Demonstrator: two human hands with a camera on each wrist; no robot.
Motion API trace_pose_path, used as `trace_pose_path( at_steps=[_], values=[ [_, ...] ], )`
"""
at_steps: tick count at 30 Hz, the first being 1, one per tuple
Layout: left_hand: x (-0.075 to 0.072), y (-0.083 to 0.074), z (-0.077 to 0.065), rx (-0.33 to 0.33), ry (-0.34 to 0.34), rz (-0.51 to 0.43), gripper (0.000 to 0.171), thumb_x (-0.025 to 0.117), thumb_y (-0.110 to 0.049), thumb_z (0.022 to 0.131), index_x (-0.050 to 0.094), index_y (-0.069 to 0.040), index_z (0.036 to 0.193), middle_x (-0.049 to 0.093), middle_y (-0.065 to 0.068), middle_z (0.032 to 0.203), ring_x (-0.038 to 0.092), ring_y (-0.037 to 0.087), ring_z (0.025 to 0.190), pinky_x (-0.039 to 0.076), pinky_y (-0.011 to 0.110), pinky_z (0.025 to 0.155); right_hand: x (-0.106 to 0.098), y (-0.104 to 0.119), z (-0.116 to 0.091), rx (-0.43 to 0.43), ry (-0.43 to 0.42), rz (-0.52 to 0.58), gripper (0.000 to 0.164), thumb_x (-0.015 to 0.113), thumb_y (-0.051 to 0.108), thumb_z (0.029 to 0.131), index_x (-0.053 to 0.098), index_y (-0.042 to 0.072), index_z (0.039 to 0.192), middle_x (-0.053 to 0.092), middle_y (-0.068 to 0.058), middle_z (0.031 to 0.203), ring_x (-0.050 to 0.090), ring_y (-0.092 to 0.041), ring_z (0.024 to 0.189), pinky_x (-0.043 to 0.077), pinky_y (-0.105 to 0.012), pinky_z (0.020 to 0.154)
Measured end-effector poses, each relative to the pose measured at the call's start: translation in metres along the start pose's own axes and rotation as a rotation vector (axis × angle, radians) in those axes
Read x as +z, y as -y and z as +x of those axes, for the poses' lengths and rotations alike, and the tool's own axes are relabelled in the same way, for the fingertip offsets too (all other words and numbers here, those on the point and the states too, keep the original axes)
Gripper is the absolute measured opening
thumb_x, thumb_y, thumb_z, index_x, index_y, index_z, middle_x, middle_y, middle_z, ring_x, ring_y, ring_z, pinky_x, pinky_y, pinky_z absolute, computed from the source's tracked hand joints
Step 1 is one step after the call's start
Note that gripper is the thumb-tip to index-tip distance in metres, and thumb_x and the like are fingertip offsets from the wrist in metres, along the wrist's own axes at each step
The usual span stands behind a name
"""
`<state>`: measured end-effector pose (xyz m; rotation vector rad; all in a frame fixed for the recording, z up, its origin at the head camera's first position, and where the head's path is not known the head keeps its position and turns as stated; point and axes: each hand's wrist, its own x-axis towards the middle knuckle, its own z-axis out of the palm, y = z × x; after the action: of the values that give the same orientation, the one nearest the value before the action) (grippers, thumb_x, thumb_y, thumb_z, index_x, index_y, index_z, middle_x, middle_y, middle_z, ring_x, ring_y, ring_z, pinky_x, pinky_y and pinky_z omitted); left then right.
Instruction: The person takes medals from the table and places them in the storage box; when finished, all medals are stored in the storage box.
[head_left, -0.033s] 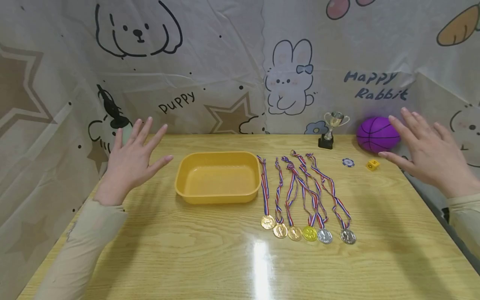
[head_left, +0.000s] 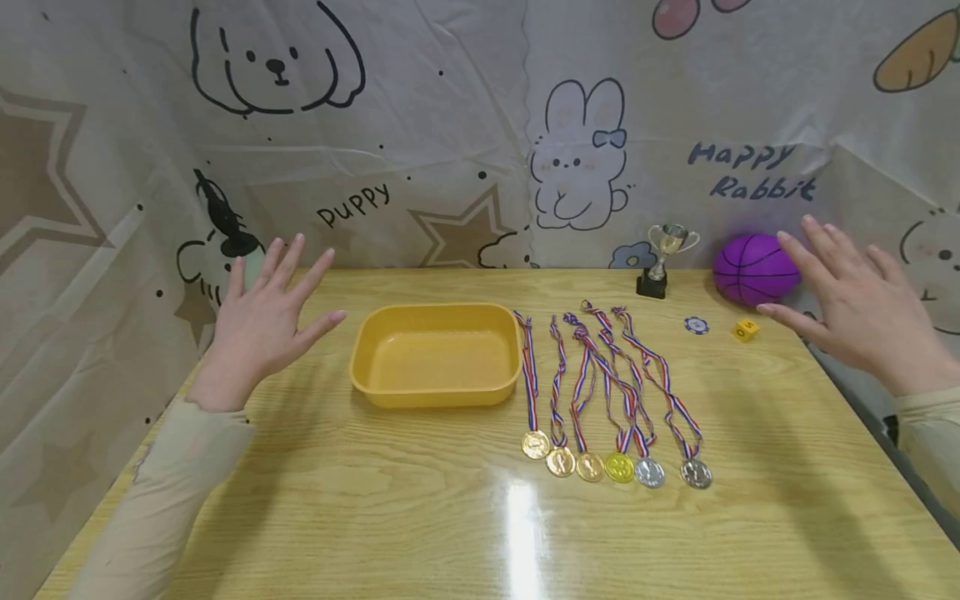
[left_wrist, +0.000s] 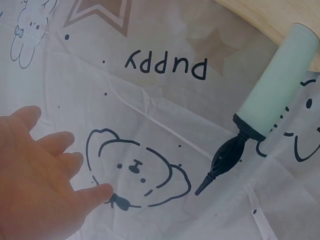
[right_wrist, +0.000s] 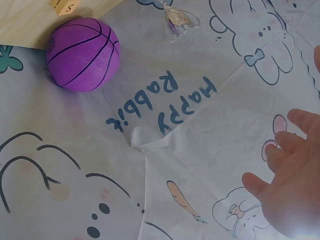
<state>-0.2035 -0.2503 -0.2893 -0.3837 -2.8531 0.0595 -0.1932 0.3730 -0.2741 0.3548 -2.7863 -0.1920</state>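
My left hand (head_left: 266, 329) is raised over the table's left side, fingers straight and spread, holding nothing. Closest to it is a hand pump with a pale green barrel (left_wrist: 280, 82) and black nozzle, mostly hidden behind the fingers in the head view. To its right sits a yellow plastic basin (head_left: 435, 398). My right hand (head_left: 862, 308), also spread with nothing in it, hovers at the right edge by a purple toy basketball (head_left: 753, 271). Between the hands, several medals lie in a row, from a gold one (head_left: 536, 444) to a silver one (head_left: 696, 472), their striped ribbons (head_left: 660, 367) stretching backward.
A small trophy cup (head_left: 667, 242) on a black base stands at the back edge, left of the ball. Before them lie a blue-and-white chip (head_left: 696, 325) and a yellow number cube (head_left: 746, 330). A printed curtain (head_left: 450, 125) surrounds the wooden table (head_left: 390, 508).
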Motion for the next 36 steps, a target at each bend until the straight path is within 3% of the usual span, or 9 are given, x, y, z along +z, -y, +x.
trace_pose_path(
  at_steps=[15,18,21,25,28,32,36],
  values=[
    [0.002,0.003,-0.002,0.005,-0.015,0.002,0.075,0.035,-0.066,0.094,0.006,-0.031,0.155,-0.001,0.010,0.161,0.001,0.032,0.149,-0.004,0.064,0.116,0.002,-0.005,-0.002,-0.002,-0.010,0.013,0.089,0.050,0.055,0.094,0.005,0.009,0.154,-0.006,-0.017,0.160,-0.006,-0.033,0.148,-0.005,-0.060,0.118],
    [0.003,0.003,-0.002,0.013,-0.046,-0.007,0.075,0.039,-0.063,0.094,0.014,-0.026,0.155,0.006,0.012,0.161,0.010,0.034,0.148,0.003,0.065,0.117,0.003,-0.005,-0.003,0.003,-0.015,0.032,0.087,0.049,0.055,0.094,0.006,0.009,0.154,-0.005,-0.017,0.160,-0.005,-0.033,0.148,-0.004,-0.059,0.119],
    [0.005,0.004,-0.001,0.035,-0.141,-0.033,0.072,0.052,-0.056,0.092,0.032,-0.018,0.150,0.026,0.016,0.156,0.029,0.036,0.141,0.019,0.063,0.114,0.003,-0.005,-0.004,0.007,-0.031,0.078,0.085,0.050,0.053,0.095,0.008,0.008,0.154,-0.004,-0.016,0.160,0.004,-0.039,0.147,0.005,-0.063,0.117],
    [0.011,0.007,0.000,0.068,-0.267,-0.064,0.063,0.065,-0.043,0.087,0.049,-0.009,0.137,0.050,0.019,0.137,0.051,0.040,0.120,0.041,0.063,0.097,0.003,-0.003,-0.004,0.019,-0.048,0.131,0.083,0.052,0.048,0.096,0.010,0.008,0.154,0.002,-0.018,0.160,0.029,-0.056,0.131,0.027,-0.071,0.104],
    [0.016,0.010,0.001,0.092,-0.297,-0.083,0.058,0.068,-0.038,0.086,0.053,-0.006,0.132,0.056,0.019,0.127,0.059,0.039,0.105,0.050,0.059,0.083,0.004,-0.002,-0.005,0.034,-0.049,0.173,0.082,0.053,0.045,0.096,0.009,0.008,0.154,0.010,-0.023,0.158,0.033,-0.058,0.127,0.031,-0.073,0.098],
    [0.025,0.014,0.002,0.119,-0.319,-0.154,0.048,0.070,-0.029,0.086,0.057,-0.005,0.126,0.057,0.020,0.119,0.062,0.038,0.084,0.054,0.052,0.063,0.005,0.000,-0.005,0.050,-0.073,0.248,0.080,0.058,0.035,0.096,0.010,0.007,0.154,0.030,-0.033,0.145,0.039,-0.052,0.123,0.036,-0.072,0.093],
    [0.034,0.019,0.002,0.185,-0.344,-0.209,0.033,0.068,-0.012,0.086,0.060,-0.006,0.117,0.057,0.020,0.108,0.061,0.033,0.068,0.051,0.043,0.049,0.008,0.003,-0.003,0.077,-0.108,0.329,0.080,0.065,0.019,0.091,0.015,0.002,0.152,0.043,-0.037,0.125,0.052,-0.052,0.100,0.045,-0.067,0.079]
  ],
)
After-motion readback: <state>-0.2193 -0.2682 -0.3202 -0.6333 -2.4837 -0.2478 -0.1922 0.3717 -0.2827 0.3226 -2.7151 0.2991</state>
